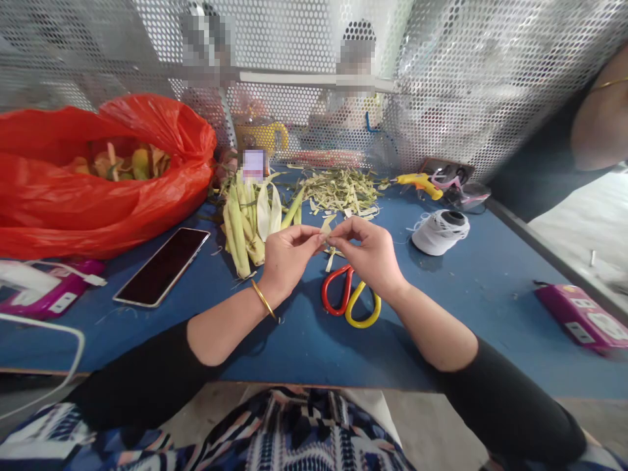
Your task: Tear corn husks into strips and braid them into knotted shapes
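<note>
Above the blue table, my left hand (288, 258) and my right hand (370, 252) meet, thumbs and fingertips pinched together. Between them is a small pale strip of corn husk (328, 224), mostly covered by the fingers. Just below lie scissors with one red and one yellow handle loop (363, 320); my right hand hides part of them. Left of my left hand rests a bundle of green-yellow corn husks (237, 229). Behind both hands spreads a pile of cut husk pieces (341, 190).
A red plastic bag (167, 137) and a phone (164, 267) occupy the left side. To the right are a white thread spool (436, 235), a yellow glue gun (419, 184) and a purple power strip (581, 317). Perforated metal mesh (294, 39) rises behind; another person's arm (601, 118) is at right.
</note>
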`<state>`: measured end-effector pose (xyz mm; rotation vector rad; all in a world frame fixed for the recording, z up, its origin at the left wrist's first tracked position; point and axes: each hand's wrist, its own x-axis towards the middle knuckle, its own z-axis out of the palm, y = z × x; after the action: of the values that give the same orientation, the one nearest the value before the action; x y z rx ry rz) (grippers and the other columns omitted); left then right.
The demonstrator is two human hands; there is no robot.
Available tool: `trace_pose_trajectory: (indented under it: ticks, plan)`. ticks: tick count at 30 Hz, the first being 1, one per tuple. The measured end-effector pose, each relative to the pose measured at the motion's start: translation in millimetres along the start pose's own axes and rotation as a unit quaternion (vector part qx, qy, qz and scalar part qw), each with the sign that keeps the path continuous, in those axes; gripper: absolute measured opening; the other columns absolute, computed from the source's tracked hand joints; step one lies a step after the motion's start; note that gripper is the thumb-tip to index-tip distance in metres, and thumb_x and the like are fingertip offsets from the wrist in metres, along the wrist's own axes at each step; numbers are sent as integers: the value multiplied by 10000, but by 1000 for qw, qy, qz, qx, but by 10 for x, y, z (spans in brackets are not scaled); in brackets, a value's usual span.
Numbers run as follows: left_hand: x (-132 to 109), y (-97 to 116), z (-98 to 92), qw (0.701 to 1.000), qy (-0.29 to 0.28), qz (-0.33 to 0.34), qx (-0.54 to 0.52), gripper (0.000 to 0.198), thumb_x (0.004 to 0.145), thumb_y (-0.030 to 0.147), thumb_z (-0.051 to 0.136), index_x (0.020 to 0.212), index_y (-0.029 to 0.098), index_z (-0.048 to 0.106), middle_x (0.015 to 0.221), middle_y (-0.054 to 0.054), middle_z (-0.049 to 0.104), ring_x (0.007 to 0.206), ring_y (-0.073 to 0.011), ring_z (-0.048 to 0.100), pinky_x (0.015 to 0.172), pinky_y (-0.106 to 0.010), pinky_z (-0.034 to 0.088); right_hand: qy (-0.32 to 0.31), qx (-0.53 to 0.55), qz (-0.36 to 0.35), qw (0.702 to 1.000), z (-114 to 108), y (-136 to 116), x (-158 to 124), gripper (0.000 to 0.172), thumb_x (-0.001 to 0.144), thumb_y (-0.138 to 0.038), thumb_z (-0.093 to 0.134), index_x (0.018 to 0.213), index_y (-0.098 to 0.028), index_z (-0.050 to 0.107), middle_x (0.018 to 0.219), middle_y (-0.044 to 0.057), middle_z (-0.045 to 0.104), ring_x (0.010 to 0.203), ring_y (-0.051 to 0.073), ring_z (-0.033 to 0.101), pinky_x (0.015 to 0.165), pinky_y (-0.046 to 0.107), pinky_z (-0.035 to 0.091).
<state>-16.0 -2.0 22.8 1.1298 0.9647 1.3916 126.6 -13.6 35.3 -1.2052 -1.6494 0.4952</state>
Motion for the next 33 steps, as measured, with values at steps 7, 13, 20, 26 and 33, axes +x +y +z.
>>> trace_pose_trajectory:
  ticks: [7,13,20,26,33]
  plan:
    - [-3,27,4,1000,-10,-25,-1,124,616,248,810,669,170,730,622,2,680,585,-125,627,638,-266,527,4,-11,-13,1000,-4,2,8,89,769,-164,651,696,-196,611,656,-27,640,629,112,552,620,241,444]
    - [48,73,1,994,8,-104,-24,203,564,273,839,663,155,706,602,-5,666,516,-114,602,501,-225,447,-24,-20,-112,993,-37,25,27,73,820,-145,640,777,-204,649,753,-8,656,726,126,591,701,251,463]
    - [35,12,-24,999,-24,-28,12,118,649,273,775,683,176,717,620,1,676,566,-120,610,511,-211,435,-21,-45,-111,993,-56,6,29,123,844,-163,616,731,-210,632,732,-2,653,720,137,590,692,262,462]
    - [-3,16,-45,996,-50,44,61,52,723,247,727,726,196,736,668,-7,703,650,-145,646,611,-239,494,2,-3,-48,999,-44,-20,21,108,799,-192,644,712,-203,581,661,-23,624,635,121,551,633,259,447]
    - [-24,42,-18,998,-58,4,34,102,683,263,760,733,178,735,685,-27,714,639,-145,654,629,-250,512,18,-2,-36,999,-17,-6,13,95,791,-189,622,746,-213,542,659,-30,609,630,118,550,627,255,448]
